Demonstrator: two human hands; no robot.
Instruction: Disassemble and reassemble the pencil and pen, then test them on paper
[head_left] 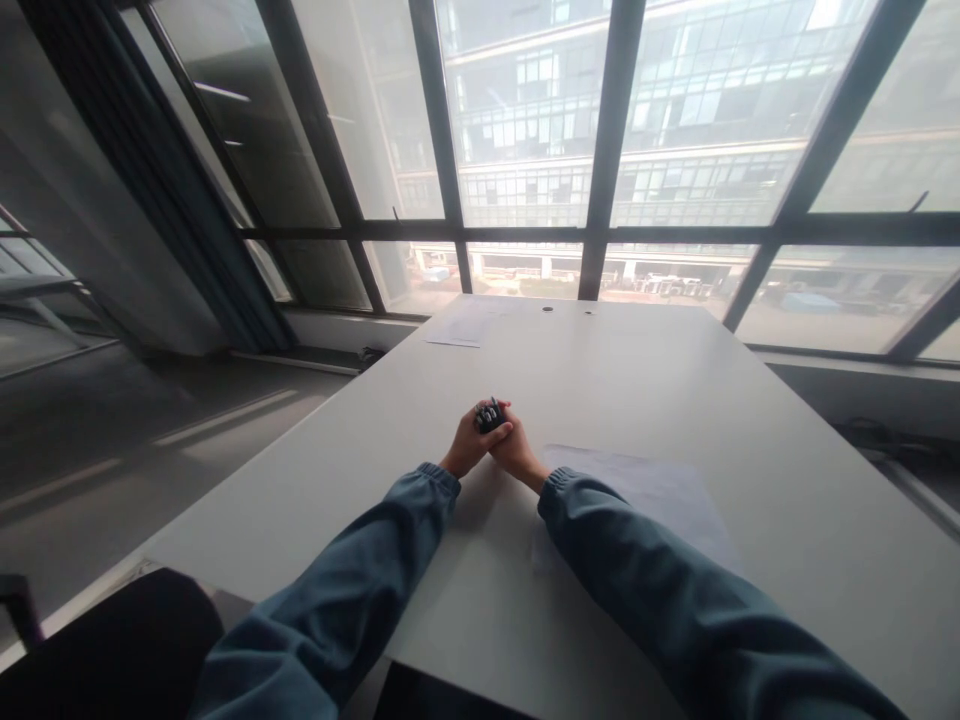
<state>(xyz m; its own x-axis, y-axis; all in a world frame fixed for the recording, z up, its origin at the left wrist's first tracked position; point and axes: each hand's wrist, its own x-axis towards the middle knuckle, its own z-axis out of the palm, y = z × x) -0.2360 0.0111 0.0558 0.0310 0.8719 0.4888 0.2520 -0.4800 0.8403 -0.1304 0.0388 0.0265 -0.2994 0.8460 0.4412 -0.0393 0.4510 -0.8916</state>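
Out over the middle of the white table [675, 400], both my arms are stretched forward and my hands meet around one small dark object [490, 414]. It looks like a little black thing with pale bits on top, too small from here to name. My left hand [469, 440] cups it from the left, fingers curled up around its side; my right hand [513, 448] closes in from the right, fingers folded against the left ones, so both sets of fingers are pressed together on it. I'd judge I'm in the holding-and-working stage, with the object pinched up between the two hands just above the tabletop. Any next move, I reckon, calls for fine fingertip work and a steady grip so it doesn't slip. Wrists sit low, close to the surface, blue sleeves [352, 590] running back toward me. A sheet of paper [660, 495] lies just under my right forearm, another sheet [457, 330] far off near the window [525, 130].
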